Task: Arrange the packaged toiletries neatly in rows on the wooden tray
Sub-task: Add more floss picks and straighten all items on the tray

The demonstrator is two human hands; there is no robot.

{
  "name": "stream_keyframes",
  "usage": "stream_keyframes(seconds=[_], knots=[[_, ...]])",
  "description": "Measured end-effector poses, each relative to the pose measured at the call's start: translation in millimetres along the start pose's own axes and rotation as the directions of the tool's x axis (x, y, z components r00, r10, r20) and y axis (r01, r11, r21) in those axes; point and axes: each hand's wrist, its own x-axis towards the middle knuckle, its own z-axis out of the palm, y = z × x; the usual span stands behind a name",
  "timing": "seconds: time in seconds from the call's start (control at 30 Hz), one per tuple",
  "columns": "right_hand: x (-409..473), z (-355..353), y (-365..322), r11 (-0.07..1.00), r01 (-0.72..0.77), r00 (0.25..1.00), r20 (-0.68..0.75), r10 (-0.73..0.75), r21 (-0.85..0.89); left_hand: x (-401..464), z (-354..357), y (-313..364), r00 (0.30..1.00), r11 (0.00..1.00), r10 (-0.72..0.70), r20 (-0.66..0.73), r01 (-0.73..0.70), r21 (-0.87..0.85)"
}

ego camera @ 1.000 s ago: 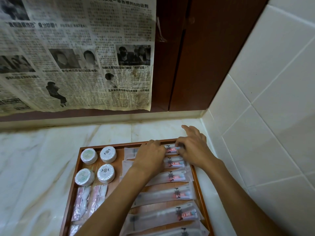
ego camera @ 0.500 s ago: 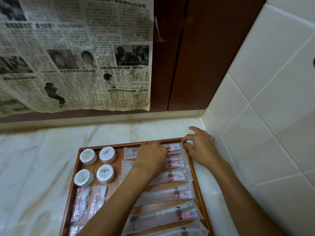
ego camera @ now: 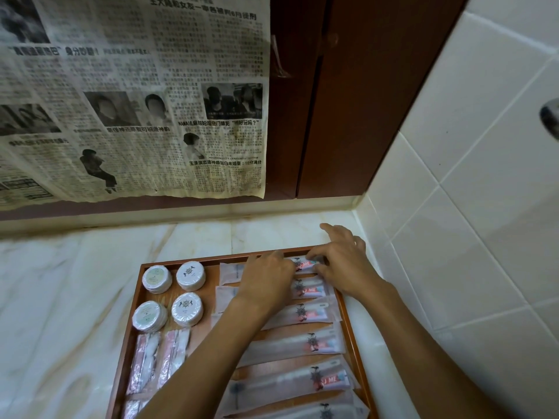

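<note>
Nearest the camera, the wooden tray (ego camera: 130, 352) already holds long toothbrush packets (ego camera: 298, 343) in a stacked row down its right side, with slim pink sachets (ego camera: 145, 361) and four round soap packs (ego camera: 187, 308) lined up on the left, so most of the arranging looks done. At the far end, the left hand (ego camera: 266, 279) rests with curled fingers on the top packet (ego camera: 304, 264) while the right hand (ego camera: 344, 267) pinches its end, apparently squaring this last one.

Tray (ego camera: 137, 300) on the bench (ego camera: 60, 282) before me, four round tins (ego camera: 190, 276) at its far left, sachets (ego camera: 145, 361) nearer, toothbrush packets (ego camera: 302, 343) rowed along its right, newspaper (ego camera: 133, 95) behind.
</note>
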Motion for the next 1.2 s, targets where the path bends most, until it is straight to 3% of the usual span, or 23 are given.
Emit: stream_keyframes(seconds=[0.33, 0.47, 0.9, 1.2], knots=[[8.6, -8.5, -10.2, 1.0, 0.02, 0.995, 0.095, -0.02, 0.0, 8.4, 0.7, -13.8, 0.978, 0.972, -0.204, -0.04, 0.208, 0.107], [12.4, -11.1, -19.6, 0.998, 0.054, 0.996, 0.071, -0.056, 0.026, 11.6, 4.8, -15.4, 0.977, 0.97, -0.205, -0.064, 0.212, 0.12], [20.2, -15.3, -28.1, 0.972, 0.219, 0.954, 0.228, -0.196, -0.08, 14.7, 11.5, -15.6, 0.991, 0.976, -0.136, -0.016, 0.137, 0.167], [17.8, -16.1, -26.4, 0.974, 0.211, 0.952, 0.243, -0.184, -0.088, 14.0, 6.9, -13.9, 0.993, 0.968, -0.112, -0.046, 0.119, 0.22]])
